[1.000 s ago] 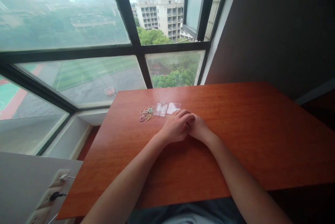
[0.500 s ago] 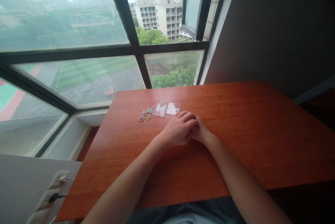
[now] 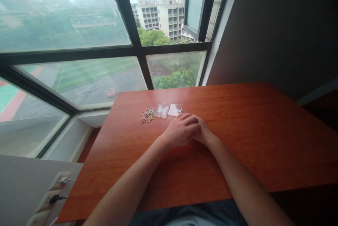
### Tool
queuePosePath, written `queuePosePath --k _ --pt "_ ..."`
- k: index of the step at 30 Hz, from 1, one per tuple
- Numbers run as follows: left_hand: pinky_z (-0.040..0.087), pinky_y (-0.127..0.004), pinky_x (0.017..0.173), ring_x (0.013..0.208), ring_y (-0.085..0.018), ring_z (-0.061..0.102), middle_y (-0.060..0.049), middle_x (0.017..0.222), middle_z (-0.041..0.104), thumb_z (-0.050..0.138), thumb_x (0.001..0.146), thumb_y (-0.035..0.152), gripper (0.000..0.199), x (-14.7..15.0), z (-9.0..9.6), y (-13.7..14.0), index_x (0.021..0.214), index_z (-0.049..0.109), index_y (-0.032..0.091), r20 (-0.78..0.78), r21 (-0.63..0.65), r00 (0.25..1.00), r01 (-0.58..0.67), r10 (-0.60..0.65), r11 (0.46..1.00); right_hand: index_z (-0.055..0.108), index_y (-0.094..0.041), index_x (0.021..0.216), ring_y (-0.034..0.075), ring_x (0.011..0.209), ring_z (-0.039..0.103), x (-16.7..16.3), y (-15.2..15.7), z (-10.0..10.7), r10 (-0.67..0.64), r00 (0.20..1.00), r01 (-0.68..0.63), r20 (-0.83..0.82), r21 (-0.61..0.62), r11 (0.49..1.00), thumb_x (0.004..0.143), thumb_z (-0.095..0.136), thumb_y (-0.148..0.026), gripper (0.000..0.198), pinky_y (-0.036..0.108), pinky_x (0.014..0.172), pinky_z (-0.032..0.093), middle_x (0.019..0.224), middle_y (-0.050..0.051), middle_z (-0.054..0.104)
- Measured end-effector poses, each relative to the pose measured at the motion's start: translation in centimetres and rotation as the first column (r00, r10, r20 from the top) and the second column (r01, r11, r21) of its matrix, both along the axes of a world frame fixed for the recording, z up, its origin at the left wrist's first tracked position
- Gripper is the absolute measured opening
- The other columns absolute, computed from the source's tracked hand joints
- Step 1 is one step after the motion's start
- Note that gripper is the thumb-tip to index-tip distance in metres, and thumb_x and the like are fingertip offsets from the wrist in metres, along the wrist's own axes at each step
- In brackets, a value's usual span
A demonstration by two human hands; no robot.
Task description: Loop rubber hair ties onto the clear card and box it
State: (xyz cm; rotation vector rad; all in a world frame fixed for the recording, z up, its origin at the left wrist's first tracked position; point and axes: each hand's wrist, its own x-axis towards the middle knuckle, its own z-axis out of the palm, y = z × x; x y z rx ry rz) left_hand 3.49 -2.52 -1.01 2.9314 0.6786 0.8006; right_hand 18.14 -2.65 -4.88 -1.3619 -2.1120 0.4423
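Observation:
My left hand (image 3: 182,129) lies over my right hand (image 3: 202,131) on the brown table (image 3: 258,138), its fingers curled round the right one. The fingers of my right hand are mostly hidden beneath it, so whether anything lies between the palms does not show. Just beyond my left hand is a clear plastic box (image 3: 161,111) with its flat clear lid (image 3: 174,110) beside it; my left knuckles are close to the lid's near edge. Left of the box lies a loose pile of several small coloured rings (image 3: 148,115), like hair ties or bands.
Window panes in dark frames (image 3: 105,52) rise behind the table's far edge, one sash standing open. A dark wall (image 3: 269,35) is on the right. Sockets with a black plug (image 3: 55,199) sit on the low wall at lower left.

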Motion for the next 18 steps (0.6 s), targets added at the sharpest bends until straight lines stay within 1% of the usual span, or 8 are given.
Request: queuePosePath --k 5,9,12,16,18 --pt "0.042 -0.035 0.091 0.106 -0.021 0.052 -0.007 0.113 0.063 0.051 0.084 0.017 0.028 0.0 0.1 -0.1 0.107 0.065 0.021 -0.05 0.024 0.999 0.008 -0.007 1.0 0.067 -0.02 0.1 0.021 0.094 0.062 0.1 0.6 -1.4 0.02 1.0 -0.02 0.001 0.043 0.999 0.079 0.06 -0.021 0.023 0.035 0.09 0.05 0.101 0.005 0.069" --pt "0.04 -0.036 0.096 0.114 -0.023 0.05 -0.007 0.122 0.061 0.05 0.085 0.019 0.034 0.1 0.1 -0.2 0.117 0.062 0.021 -0.067 0.016 0.998 -0.002 0.003 1.0 0.065 -0.021 0.106 0.022 0.097 0.062 0.2 1.0 -2.3 0.02 0.998 -0.022 0.06 0.037 0.999 0.08 0.061 -0.024 0.027 0.036 0.092 0.05 0.104 0.005 0.069" --pt "0.04 -0.037 0.097 0.116 -0.024 0.049 -0.008 0.126 0.059 0.05 0.086 0.019 0.037 0.1 0.2 -0.3 0.122 0.06 0.021 -0.092 0.009 0.995 -0.023 0.023 1.0 0.065 -0.019 0.108 0.025 0.1 0.061 0.3 1.0 -2.4 0.024 0.994 -0.027 0.104 0.03 0.999 0.079 0.063 -0.027 0.03 0.038 0.091 0.05 0.107 0.008 0.068" --pt "0.04 -0.037 0.096 0.113 -0.022 0.051 -0.008 0.122 0.061 0.05 0.088 0.019 0.033 0.1 0.3 -0.2 0.118 0.063 0.022 -0.092 0.028 0.995 -0.027 0.03 0.999 0.066 -0.019 0.101 0.021 0.096 0.063 0.3 0.8 -2.1 0.019 0.999 -0.018 -0.044 0.015 1.0 0.083 0.057 -0.022 0.021 0.034 0.088 0.052 0.102 0.007 0.069" --pt "0.04 -0.035 0.095 0.11 -0.021 0.052 -0.008 0.119 0.062 0.05 0.088 0.019 0.031 0.1 0.2 -0.1 0.116 0.064 0.022 -0.088 0.041 0.996 -0.023 0.027 0.999 0.066 -0.02 0.101 0.02 0.096 0.063 0.2 0.7 -2.0 0.021 0.995 -0.02 -0.095 0.018 1.0 0.084 0.055 -0.02 0.02 0.032 0.088 0.051 0.1 0.005 0.07"
